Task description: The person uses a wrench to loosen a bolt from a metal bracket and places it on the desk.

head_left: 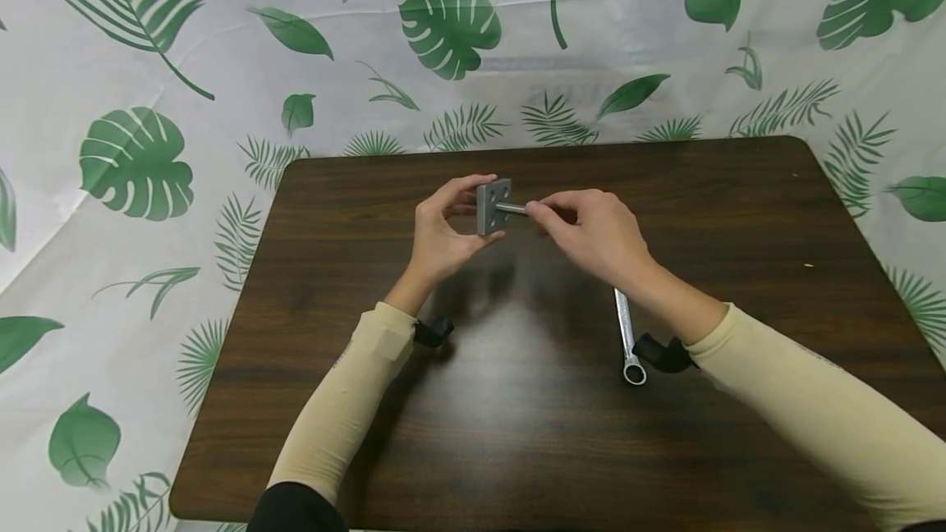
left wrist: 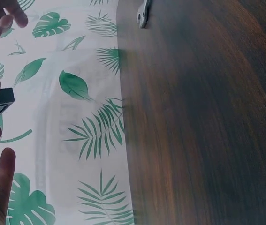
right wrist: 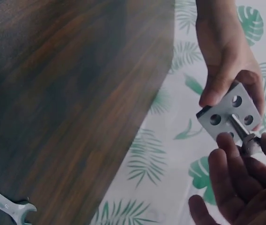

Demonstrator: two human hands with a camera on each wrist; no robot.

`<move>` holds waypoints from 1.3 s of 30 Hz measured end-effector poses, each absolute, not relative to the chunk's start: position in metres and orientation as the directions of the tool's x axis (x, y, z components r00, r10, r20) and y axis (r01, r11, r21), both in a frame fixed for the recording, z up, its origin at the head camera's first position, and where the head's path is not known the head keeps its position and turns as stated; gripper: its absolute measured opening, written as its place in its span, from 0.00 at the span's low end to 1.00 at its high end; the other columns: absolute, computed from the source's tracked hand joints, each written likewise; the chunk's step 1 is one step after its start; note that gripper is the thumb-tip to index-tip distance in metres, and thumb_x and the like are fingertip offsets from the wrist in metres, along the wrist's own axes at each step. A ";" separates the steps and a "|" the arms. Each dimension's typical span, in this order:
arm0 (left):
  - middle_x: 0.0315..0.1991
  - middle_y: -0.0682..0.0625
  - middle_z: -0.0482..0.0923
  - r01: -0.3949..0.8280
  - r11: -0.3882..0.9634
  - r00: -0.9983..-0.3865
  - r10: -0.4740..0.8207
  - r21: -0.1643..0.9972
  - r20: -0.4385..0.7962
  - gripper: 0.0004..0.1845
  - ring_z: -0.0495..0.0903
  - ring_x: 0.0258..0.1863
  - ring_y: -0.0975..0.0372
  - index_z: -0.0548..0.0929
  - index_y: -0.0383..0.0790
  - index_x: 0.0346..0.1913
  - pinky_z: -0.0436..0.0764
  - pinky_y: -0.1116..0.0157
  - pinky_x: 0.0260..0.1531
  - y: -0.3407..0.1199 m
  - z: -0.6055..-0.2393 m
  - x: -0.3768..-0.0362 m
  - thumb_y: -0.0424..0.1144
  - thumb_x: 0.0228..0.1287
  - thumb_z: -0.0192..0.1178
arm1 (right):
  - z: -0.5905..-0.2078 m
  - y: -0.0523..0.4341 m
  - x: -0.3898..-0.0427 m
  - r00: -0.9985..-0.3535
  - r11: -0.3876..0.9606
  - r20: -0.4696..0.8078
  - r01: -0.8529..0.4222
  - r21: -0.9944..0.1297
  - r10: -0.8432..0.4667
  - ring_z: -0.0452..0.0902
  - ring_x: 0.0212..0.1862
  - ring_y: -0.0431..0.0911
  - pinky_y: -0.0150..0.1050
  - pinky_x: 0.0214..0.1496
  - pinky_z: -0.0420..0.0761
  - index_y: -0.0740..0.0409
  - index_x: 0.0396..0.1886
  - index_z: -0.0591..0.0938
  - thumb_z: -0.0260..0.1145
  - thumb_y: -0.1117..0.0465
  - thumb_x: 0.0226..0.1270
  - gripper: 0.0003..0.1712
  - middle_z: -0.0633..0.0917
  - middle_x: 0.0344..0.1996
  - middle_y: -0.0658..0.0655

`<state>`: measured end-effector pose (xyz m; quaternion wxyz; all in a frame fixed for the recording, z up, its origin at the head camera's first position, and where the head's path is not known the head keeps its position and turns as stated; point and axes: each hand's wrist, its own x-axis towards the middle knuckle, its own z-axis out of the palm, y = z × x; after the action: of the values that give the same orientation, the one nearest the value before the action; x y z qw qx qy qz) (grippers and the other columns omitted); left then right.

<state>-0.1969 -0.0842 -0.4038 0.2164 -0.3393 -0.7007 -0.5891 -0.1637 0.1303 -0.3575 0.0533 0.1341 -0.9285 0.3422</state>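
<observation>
A square grey metal plate (head_left: 484, 208) with holes near its corners stands on edge above the table, gripped by its edges between the thumb and fingers of my left hand (head_left: 436, 238). From the middle of its face sticks out a metal bolt (right wrist: 239, 126). My right hand (head_left: 600, 235) pinches the bolt's outer end, where a hex-shaped part (right wrist: 250, 143) shows between thumb and fingers. How far the bolt goes into the plate is hidden. Only a dark corner of the plate is visible in the left wrist view. A combination wrench (head_left: 625, 331) lies below my right forearm.
The dark wood table (head_left: 532, 433) runs back to a white cloth (head_left: 502, 80) printed with green leaves. Black camera mounts (head_left: 434, 332) stick out from both wrists. A small pale scrap (head_left: 809, 265) lies at the right of the tabletop.
</observation>
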 end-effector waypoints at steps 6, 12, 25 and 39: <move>0.46 0.35 0.81 0.730 0.078 -0.677 0.227 0.679 0.701 0.34 0.83 0.35 0.47 0.79 0.26 0.54 0.84 0.50 0.37 -0.084 -0.404 -0.197 0.18 0.36 0.77 | -0.359 0.130 -0.161 -0.893 0.712 0.350 -0.440 -0.547 -0.283 0.81 0.37 0.44 0.43 0.32 0.74 0.51 0.49 0.87 0.74 0.55 0.61 0.16 0.86 0.37 0.48; 0.47 0.34 0.81 0.736 0.072 -0.670 0.225 0.673 0.708 0.34 0.83 0.35 0.47 0.79 0.25 0.54 0.84 0.50 0.37 -0.085 -0.404 -0.197 0.17 0.36 0.77 | -0.359 0.129 -0.161 -0.920 0.719 0.315 -0.380 -0.582 -0.232 0.78 0.31 0.43 0.42 0.29 0.73 0.50 0.50 0.87 0.66 0.47 0.68 0.18 0.87 0.36 0.49; 0.48 0.36 0.82 0.740 0.076 -0.666 0.219 0.668 0.713 0.35 0.83 0.35 0.47 0.79 0.28 0.54 0.84 0.52 0.37 -0.086 -0.408 -0.201 0.18 0.35 0.77 | -0.359 0.130 -0.163 -0.902 0.711 0.342 -0.420 -0.564 -0.262 0.79 0.35 0.43 0.43 0.33 0.75 0.51 0.50 0.86 0.68 0.47 0.67 0.18 0.86 0.37 0.48; 0.46 0.36 0.82 0.732 0.086 -0.676 0.211 0.675 0.706 0.34 0.83 0.34 0.47 0.80 0.27 0.54 0.84 0.51 0.37 -0.086 -0.402 -0.197 0.19 0.36 0.78 | -0.359 0.135 -0.168 -0.914 0.619 0.291 -0.405 -0.673 -0.281 0.81 0.38 0.44 0.43 0.40 0.77 0.55 0.49 0.86 0.67 0.50 0.68 0.17 0.87 0.35 0.51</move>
<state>-0.1975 -0.0859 -0.4015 0.2220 -0.3359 -0.7025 -0.5868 -0.1682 0.1354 -0.3590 0.0785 0.1913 -0.8963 0.3922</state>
